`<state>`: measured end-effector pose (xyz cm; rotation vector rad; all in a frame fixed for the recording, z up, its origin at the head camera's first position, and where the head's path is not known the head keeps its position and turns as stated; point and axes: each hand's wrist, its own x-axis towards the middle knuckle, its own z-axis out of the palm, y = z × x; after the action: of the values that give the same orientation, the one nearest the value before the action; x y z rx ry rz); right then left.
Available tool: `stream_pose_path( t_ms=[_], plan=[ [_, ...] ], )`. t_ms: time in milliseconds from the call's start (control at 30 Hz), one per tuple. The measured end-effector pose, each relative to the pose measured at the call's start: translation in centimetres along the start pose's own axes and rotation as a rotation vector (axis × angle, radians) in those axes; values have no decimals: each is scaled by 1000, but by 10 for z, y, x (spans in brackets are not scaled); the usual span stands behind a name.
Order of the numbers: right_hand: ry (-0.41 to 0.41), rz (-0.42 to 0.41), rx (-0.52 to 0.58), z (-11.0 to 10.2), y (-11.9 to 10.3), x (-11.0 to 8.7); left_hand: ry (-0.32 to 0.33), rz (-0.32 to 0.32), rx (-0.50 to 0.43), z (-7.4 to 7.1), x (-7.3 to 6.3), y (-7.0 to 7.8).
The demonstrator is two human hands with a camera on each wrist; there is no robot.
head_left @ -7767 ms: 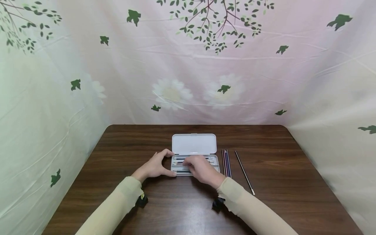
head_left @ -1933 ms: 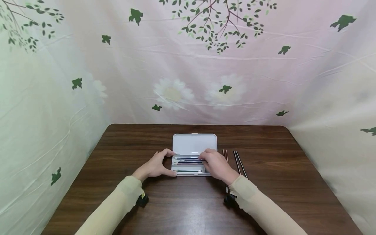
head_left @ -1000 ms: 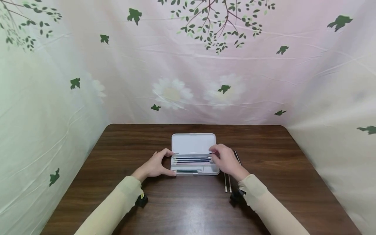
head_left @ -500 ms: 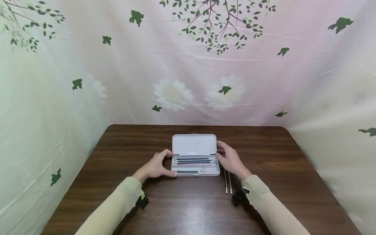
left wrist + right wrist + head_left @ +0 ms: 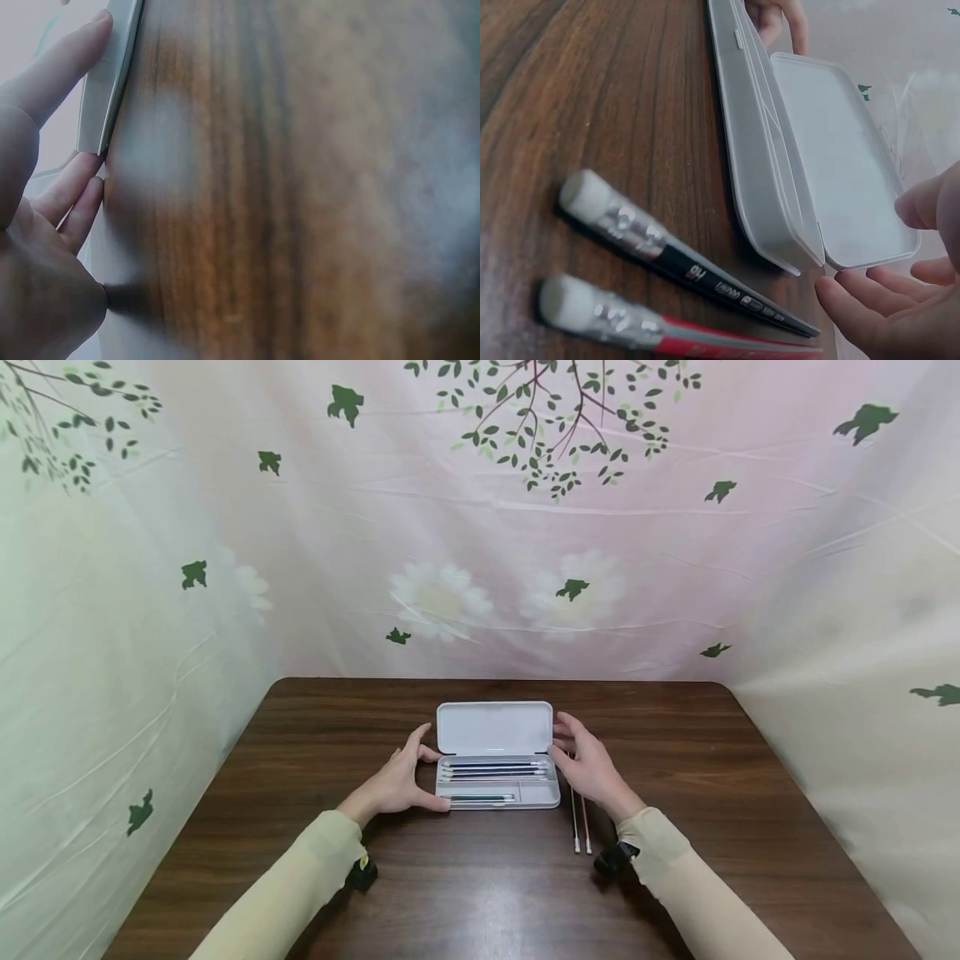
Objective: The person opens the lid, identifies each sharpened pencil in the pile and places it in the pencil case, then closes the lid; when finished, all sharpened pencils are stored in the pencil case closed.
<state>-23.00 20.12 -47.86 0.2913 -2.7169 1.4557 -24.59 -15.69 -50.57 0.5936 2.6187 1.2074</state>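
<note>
An opened white pencil case point(image 5: 540, 795) lies on the table, its lid point(image 5: 494, 727) tipped up at the back. Several pencils point(image 5: 495, 770) lie in its rear compartment, and a green pencil point(image 5: 480, 798) in the front one. My left hand point(image 5: 390, 783) holds the case's left end, thumb on the front edge and fingers at the back corner, index finger raised. Beside the lid's right edge is my right hand point(image 5: 594, 770), thumb over the lid's inner face in the right wrist view, other fingers loosely extended along its edge.
A black pencil point(image 5: 705, 274) and a red pencil point(image 5: 682, 334) lie on the brown wooden table point(image 5: 480, 877) just right of the case, eraser ends toward me. My right hand hides their far ends in the head view. A patterned curtain point(image 5: 480, 527) surrounds the table.
My right hand has left the case's inside and moved right, to the lid's right edge. More pencils now show inside the case. My left index finger has lifted.
</note>
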Motion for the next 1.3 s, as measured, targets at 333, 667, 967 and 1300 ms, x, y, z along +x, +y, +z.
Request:
stream_pose_path(
  t_ms=[333, 667, 967, 1300],
  plan=[
    [13, -109, 71, -1, 4, -10, -11, 48, -1, -1, 1, 0],
    [105, -187, -53, -5, 5, -25, -22, 72, 23, -2, -1, 0],
    [32, -359, -258, -5, 11, -38, -39, 110, 83, -4, -2, -1],
    [-19, -373, -380, -5, 13, -44, -89, 98, 81, -9, -4, 5]
  ],
)
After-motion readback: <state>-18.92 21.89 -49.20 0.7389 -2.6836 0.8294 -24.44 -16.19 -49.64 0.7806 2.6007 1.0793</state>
